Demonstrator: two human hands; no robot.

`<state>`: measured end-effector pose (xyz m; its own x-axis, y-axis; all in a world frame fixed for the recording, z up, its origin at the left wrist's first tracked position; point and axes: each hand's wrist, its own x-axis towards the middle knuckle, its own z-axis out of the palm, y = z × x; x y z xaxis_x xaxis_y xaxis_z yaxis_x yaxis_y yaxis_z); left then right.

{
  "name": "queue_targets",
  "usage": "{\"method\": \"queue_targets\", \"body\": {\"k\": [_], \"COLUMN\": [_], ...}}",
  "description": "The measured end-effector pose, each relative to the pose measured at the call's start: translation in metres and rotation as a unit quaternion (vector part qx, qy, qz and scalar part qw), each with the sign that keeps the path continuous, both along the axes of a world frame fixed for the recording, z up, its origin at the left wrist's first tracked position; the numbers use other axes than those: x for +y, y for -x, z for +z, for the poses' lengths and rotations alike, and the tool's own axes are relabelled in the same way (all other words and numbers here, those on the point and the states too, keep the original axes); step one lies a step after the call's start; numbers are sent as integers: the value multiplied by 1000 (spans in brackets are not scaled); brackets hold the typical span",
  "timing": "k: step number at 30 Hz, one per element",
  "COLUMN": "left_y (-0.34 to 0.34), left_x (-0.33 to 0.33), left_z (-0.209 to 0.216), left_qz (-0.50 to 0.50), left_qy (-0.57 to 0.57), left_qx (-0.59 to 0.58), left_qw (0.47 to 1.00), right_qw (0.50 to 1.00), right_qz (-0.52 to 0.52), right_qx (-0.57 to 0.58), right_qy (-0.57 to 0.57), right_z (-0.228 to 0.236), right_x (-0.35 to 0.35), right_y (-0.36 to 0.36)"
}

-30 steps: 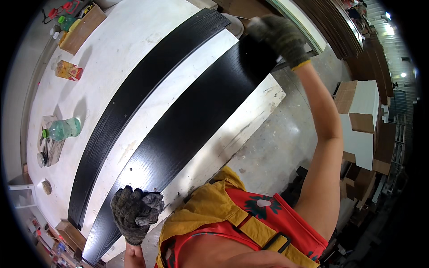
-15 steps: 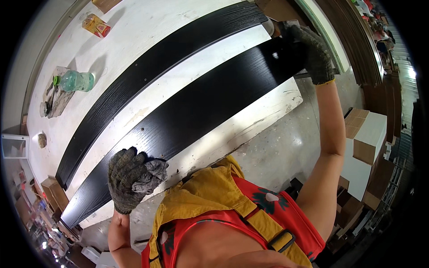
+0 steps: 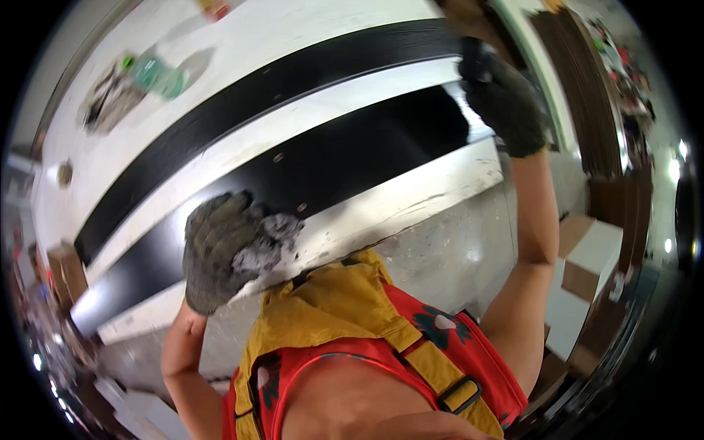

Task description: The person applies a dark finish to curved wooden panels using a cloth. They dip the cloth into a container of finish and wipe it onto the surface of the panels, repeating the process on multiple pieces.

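A long curved black wood-grain board [image 3: 352, 150] lies across the white work table. My left hand [image 3: 220, 253], in a dark knit glove, rests on its near left part, closed around a crumpled grey rag [image 3: 268, 242]. Beyond the right end of the board, my gloved right hand [image 3: 510, 106] grips a small black object [image 3: 475, 62]; blur hides what kind it is. A second, narrower curved black board [image 3: 271, 84] runs behind the first, with a white strip of table between them. Small marks or holes dot the near board.
On the white table [image 3: 337, 16] at the far left lie a green-capped clear bottle [image 3: 158, 77], a greyish cloth [image 3: 110, 103] and a small jar-like thing [image 3: 62, 174]. Stacked brown panels [image 3: 576, 88] and white-and-brown boxes [image 3: 590, 253] stand to the right.
My right hand has come away from the board's right end, uncovering it. The left hand with the rag sits slightly farther along the board. The whole view has shifted and blurred.
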<state>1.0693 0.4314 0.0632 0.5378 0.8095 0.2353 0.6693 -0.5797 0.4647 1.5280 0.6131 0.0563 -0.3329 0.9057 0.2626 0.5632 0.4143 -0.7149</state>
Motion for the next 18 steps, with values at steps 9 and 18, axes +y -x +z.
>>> {"method": "queue_targets", "body": {"k": [9,18], "left_y": [72,94], "left_x": [-55,-79], "left_z": [-5,-20], "left_qz": [117,147], "left_qy": [29,-37], "left_qx": [20,17], "left_qw": [993,988], "right_qw": [957,961], "right_qz": [-12,118], "right_qx": [174,51], "right_qy": [230,243], "right_z": [29,41], "right_x": [-51,-52], "right_y": [116,223]}}
